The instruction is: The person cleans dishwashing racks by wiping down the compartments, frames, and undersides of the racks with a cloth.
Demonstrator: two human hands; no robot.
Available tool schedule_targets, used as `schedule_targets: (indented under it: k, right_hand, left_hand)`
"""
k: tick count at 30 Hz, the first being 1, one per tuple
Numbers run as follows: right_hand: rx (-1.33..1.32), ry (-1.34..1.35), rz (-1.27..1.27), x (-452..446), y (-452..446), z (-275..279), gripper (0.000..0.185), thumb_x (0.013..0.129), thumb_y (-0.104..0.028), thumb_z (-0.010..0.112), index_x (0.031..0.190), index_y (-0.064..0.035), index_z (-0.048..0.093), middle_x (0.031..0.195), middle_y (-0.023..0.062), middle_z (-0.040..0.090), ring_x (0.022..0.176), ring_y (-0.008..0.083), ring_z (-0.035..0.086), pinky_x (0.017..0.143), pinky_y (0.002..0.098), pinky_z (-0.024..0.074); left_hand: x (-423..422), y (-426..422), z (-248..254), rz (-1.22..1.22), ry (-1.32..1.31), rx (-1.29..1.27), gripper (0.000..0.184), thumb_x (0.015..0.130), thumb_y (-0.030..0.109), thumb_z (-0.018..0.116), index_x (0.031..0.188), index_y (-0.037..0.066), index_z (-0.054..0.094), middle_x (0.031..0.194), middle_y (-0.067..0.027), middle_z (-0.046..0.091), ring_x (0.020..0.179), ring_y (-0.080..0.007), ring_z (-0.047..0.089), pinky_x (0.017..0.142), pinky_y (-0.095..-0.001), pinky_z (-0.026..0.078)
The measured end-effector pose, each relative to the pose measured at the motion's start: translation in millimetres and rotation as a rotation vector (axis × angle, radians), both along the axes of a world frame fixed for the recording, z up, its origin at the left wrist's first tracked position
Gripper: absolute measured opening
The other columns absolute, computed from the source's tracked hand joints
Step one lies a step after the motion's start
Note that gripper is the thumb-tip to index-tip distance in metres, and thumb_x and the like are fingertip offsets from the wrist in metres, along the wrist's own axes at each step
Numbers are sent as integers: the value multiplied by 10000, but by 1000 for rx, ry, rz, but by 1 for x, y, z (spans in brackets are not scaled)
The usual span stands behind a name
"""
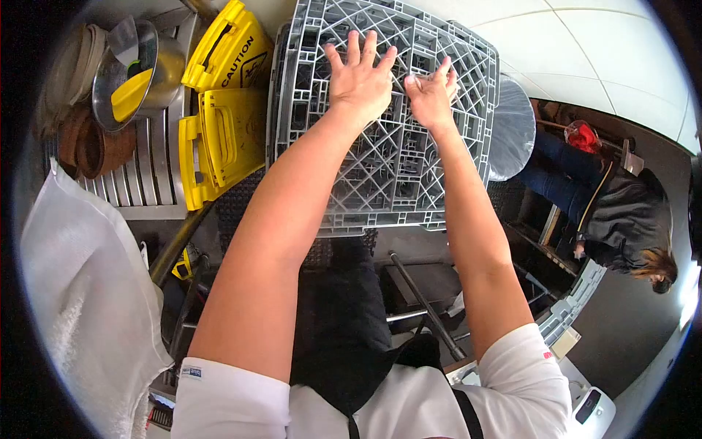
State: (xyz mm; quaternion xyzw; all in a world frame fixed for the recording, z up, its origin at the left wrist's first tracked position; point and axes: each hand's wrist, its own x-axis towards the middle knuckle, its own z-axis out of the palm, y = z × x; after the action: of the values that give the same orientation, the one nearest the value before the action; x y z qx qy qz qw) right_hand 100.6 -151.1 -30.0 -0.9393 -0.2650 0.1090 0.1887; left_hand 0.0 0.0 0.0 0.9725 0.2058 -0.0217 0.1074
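Observation:
Both arms reach forward over a grey plastic lattice crate (380, 175), which looks like one of a stack. My left hand (360, 82) lies palm down on the lattice with its fingers spread, left of the middle. To its right, my right hand (433, 95) rests on the same lattice, its fingers apart and partly bent, the thumb pointing toward the left hand. Neither hand holds anything. What lies under the lattice is too dark to make out.
Yellow caution signs (230, 139) stand left of the crate, beside a metal bowl (157, 69) on a slatted steel rack (150, 175). White plastic sheeting (95, 293) hangs at left. A plastic-covered round object (512, 128) is at right, near another person (621, 212).

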Motion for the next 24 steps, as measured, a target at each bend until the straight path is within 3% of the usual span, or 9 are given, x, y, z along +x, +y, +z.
schedule_targets:
  k: [5, 6, 9, 10, 11, 15, 17, 21, 24]
  right_hand:
    - [197, 94, 216, -16, -35, 38, 255, 975, -283, 565, 1128, -161, 729, 1538, 253, 338, 1485, 452, 103, 1205, 486, 90]
    - [223, 0, 249, -9, -40, 41, 256, 1005, -260, 538, 1092, -110, 727, 1407, 218, 524, 1430, 378, 314, 1188, 457, 195]
    - [705, 331, 25, 3, -50, 58, 291, 1039, -234, 491, 1051, -53, 718, 1229, 128, 650, 1226, 266, 541, 1114, 425, 336]
    - [800, 394, -131, -6, -42, 70, 325, 1061, -222, 452, 1040, -14, 701, 1075, 48, 682, 1001, 168, 609, 1019, 384, 422]
    - [840, 400, -139, -6, -38, 63, 298, 1055, -225, 457, 1098, -49, 694, 1046, 83, 684, 1022, 221, 600, 1005, 410, 421]
    - [-37, -453, 551, -3, -4, 49, 259, 914, -191, 622, 1163, -150, 681, 1139, 137, 614, 1125, 371, 551, 1066, 505, 367]
    - [-112, -243, 504, 5, 7, 53, 259, 906, -165, 618, 1157, -179, 682, 1087, 147, 604, 1096, 362, 558, 1012, 500, 407]
    - [-137, -178, 623, 7, -2, 63, 341, 861, -63, 606, 1151, -230, 676, 998, 148, 577, 965, 332, 590, 850, 454, 487]
    - [-212, -243, 713, 19, 5, 70, 333, 830, -20, 645, 1118, -182, 685, 955, 168, 567, 895, 343, 589, 782, 420, 497]
  left_hand:
    - [-9, -2, 0, -4, -34, -45, 512, 1017, 350, 397, 1522, 280, 344, 1615, -115, 222, 1495, -358, 153, 1116, -686, 128]
    - [-1, -1, 1, 0, -74, -46, 508, 1017, 351, 397, 1518, 277, 352, 1613, -114, 228, 1493, -354, 158, 1114, -685, 133]
    - [9, -5, 1, 1, -83, -45, 501, 1019, 348, 396, 1513, 275, 361, 1611, -113, 233, 1493, -349, 161, 1115, -683, 129]
    - [5, -4, -1, 11, -84, -48, 495, 1017, 345, 400, 1506, 274, 374, 1609, -111, 238, 1491, -342, 168, 1116, -681, 124]
    - [0, -3, -2, 14, -79, -46, 494, 1016, 342, 402, 1504, 272, 379, 1607, -110, 241, 1491, -341, 168, 1116, -682, 123]
    - [-1, -2, -3, 16, -90, -51, 491, 1012, 335, 407, 1498, 266, 392, 1603, -105, 250, 1490, -337, 168, 1115, -684, 123]
    - [-1, 0, -2, 24, -92, -59, 491, 1012, 333, 407, 1498, 264, 393, 1602, -102, 249, 1490, -335, 165, 1117, -683, 123]
    - [0, -1, -3, 29, -106, -90, 492, 1013, 333, 405, 1500, 270, 390, 1607, -92, 237, 1488, -331, 160, 1125, -675, 115]
    - [0, 1, -4, 29, -98, -81, 492, 1015, 339, 401, 1503, 277, 386, 1611, -87, 230, 1488, -329, 160, 1130, -670, 111]
